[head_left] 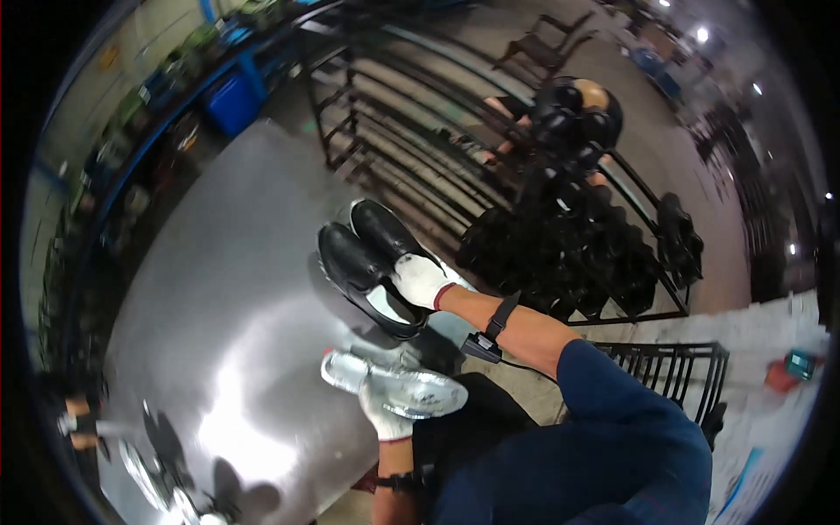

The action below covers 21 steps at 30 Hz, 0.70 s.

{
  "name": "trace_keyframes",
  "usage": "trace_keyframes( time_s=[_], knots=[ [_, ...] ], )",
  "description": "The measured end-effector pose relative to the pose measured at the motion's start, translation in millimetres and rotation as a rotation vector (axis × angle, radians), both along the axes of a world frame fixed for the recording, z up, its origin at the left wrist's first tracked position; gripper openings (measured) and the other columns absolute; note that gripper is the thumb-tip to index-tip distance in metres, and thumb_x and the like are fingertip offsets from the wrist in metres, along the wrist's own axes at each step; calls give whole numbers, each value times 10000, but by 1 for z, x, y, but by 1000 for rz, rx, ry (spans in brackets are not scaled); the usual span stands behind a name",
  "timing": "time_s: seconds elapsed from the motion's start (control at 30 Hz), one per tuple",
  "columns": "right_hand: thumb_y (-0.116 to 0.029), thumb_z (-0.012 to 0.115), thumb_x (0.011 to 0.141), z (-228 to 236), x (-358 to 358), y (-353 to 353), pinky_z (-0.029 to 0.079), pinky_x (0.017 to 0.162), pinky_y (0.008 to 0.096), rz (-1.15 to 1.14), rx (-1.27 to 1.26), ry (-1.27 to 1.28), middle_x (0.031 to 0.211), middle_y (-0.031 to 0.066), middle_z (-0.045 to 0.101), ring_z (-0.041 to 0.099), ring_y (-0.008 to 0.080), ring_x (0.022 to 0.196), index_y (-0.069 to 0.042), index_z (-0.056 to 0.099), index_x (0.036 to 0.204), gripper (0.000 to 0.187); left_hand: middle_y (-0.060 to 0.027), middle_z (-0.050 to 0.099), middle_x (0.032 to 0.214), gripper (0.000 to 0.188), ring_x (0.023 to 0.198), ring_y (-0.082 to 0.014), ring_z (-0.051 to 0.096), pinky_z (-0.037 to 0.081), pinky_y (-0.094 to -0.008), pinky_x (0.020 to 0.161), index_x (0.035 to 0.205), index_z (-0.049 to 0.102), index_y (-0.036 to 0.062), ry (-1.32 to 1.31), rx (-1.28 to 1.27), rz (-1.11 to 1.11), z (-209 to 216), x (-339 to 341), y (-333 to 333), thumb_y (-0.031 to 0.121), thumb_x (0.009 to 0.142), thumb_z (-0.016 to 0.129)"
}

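Note:
My right hand [422, 280], in a white knit glove, grips a pair of black slip-on shoes by the back of one, its fingers around the opening. The nearer black shoe [357, 262] shows a pale lining, and the farther black shoe [383, 227] lies alongside it, toes pointing away over the metal table [219, 227]. Lower down, my left hand [385, 418], gloved too, is closed around the narrow middle of a shiny silver, sole-shaped piece [424, 394]. That piece is tilted above the table's near edge, apart from the shoes; some left fingers are hidden behind it.
A black metal rack [394, 140] stands beyond the table, with many black shoes [569, 236] piled on its right part. A person [604, 109] bends behind it. More silver sole-shaped pieces [144, 477] are at the lower left. A blue bin [234, 103] stands at the far left.

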State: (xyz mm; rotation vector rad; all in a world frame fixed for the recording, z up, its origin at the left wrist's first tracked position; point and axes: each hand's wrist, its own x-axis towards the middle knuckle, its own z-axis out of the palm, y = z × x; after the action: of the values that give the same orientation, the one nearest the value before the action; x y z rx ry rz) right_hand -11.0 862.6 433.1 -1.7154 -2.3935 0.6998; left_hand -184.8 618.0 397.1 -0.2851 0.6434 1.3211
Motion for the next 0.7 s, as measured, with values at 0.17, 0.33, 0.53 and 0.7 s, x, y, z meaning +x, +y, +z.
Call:
trace_keyframes(
  time_s=[0.17, 0.33, 0.53, 0.7],
  knots=[
    [-191, 535, 963, 101, 89, 115, 561, 813, 508, -154, 685, -311, 907, 212, 707, 699, 368, 885, -23, 716, 837, 278, -179, 464, 1556, 868, 1377, -385, 510, 447, -564, 1147, 1608, 363, 112, 283, -12, -134, 60, 17, 16, 668, 967, 547],
    [-164, 510, 937, 202, 216, 266, 572, 916, 459, -609, 354, -11, 1110, 285, 733, 725, 419, 1064, 11, 795, 1030, 346, -177, 460, 1566, 884, 1389, -394, 499, 443, -558, 1156, 1620, 344, 101, 384, 66, -121, 28, 12, 13, 668, 972, 543],
    [-195, 555, 893, 203, 296, 315, 542, 945, 440, -795, 210, 41, 1173, 302, 708, 691, 434, 1152, 33, 764, 1106, 375, -180, 456, 1563, 873, 1367, -391, 513, 466, -564, 1129, 1622, 340, 110, 372, 132, -122, 30, 16, 16, 642, 971, 576],
    [-357, 542, 965, 220, 264, 282, 543, 1000, 450, -735, 286, 129, 1230, 280, 713, 682, 425, 1184, 5, 772, 1121, 456, -173, 447, 1576, 917, 1366, -388, 515, 472, -566, 1122, 1637, 317, 115, 403, 111, -82, 21, 7, 11, 651, 954, 612]
  ],
)
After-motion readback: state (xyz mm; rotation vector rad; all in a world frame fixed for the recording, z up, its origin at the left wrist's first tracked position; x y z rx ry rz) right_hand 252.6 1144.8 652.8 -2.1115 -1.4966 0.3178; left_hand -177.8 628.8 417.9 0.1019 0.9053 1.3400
